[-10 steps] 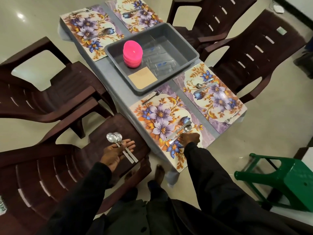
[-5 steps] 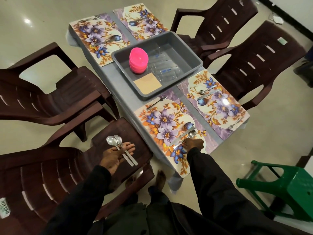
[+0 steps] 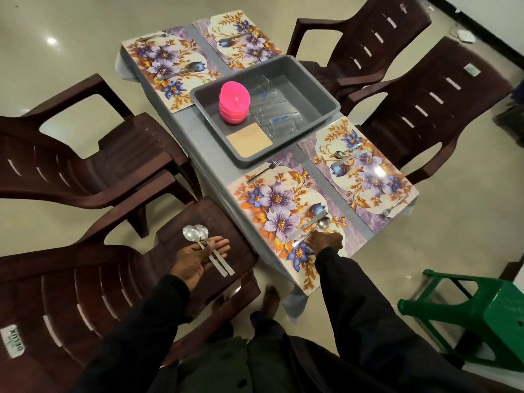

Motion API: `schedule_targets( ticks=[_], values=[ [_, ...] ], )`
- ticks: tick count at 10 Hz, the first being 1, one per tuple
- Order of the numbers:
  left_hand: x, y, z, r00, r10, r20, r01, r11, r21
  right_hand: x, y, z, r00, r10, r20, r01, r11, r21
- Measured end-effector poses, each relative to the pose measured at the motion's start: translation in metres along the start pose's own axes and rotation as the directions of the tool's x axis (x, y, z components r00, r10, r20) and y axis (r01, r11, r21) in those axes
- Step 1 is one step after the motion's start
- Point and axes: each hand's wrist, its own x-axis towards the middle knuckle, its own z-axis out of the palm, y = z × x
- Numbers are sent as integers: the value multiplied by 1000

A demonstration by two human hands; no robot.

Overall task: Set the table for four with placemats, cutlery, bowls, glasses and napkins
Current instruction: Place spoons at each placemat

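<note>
Several floral placemats cover the grey table [image 3: 198,137]. My right hand [image 3: 324,241] rests on the near placemat [image 3: 283,211], its fingers on the handle of a spoon [image 3: 320,224] that lies beside a knife [image 3: 309,226]; a fork [image 3: 263,171] lies at that mat's far edge. My left hand [image 3: 195,256] hovers palm-up over a chair seat and carries two spoons [image 3: 198,235] across its straight fingers. The right placemat [image 3: 365,174] bears a spoon, knife and fork. A grey tub [image 3: 317,89] holds stacked pink bowls [image 3: 234,102], clear glasses [image 3: 279,117] and tan napkins [image 3: 249,139].
Dark brown plastic chairs [image 3: 85,171] stand on both long sides of the table; one sits right under my left hand. A green stool [image 3: 482,316] stands on the floor at the lower right. My bare feet show by the table's near corner.
The view has shifted slightly. My right hand stays at the spoon on the near placemat, and my left hand keeps the two spoons in the same place.
</note>
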Motion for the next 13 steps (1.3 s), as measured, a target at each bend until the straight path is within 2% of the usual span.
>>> schedule_targets(
  ticks=[1,2,3,4,5,7,8,9,10,11,13],
  values=[
    [-4,-2,0,999,-4,35,4,1000,11,-28,-1,-1,998,-5,-63,4,1000,-14],
    [-9,-5,2,996,-18,89,16,999,28,-70,1,0,979,-121,-163,124,992,7],
    [-20,-12,4,989,-47,141,40,998,50,-121,15,1,984,-169,49,154,963,220],
    [-34,-17,6,978,-82,194,64,993,95,-161,24,6,957,-195,214,130,950,285],
    [-54,-23,7,966,-113,233,86,989,120,-197,26,13,899,-271,345,184,947,263],
    [-103,-37,1,945,-118,304,76,986,146,-254,27,30,705,-429,564,401,898,182],
    [-133,-48,-8,953,-109,282,64,984,165,-283,38,37,626,-386,677,470,880,67],
    [-157,-60,-26,971,-90,219,53,984,168,-309,54,49,541,-362,759,513,857,43],
    [-183,-65,-50,979,-72,190,46,990,136,-333,72,67,505,-358,786,543,839,33],
    [-210,-59,-82,990,2,142,-13,997,82,-365,78,91,498,-381,779,579,815,28],
    [-263,-25,-164,975,195,105,-198,980,15,-438,71,154,412,-480,775,608,778,159]
  ],
)
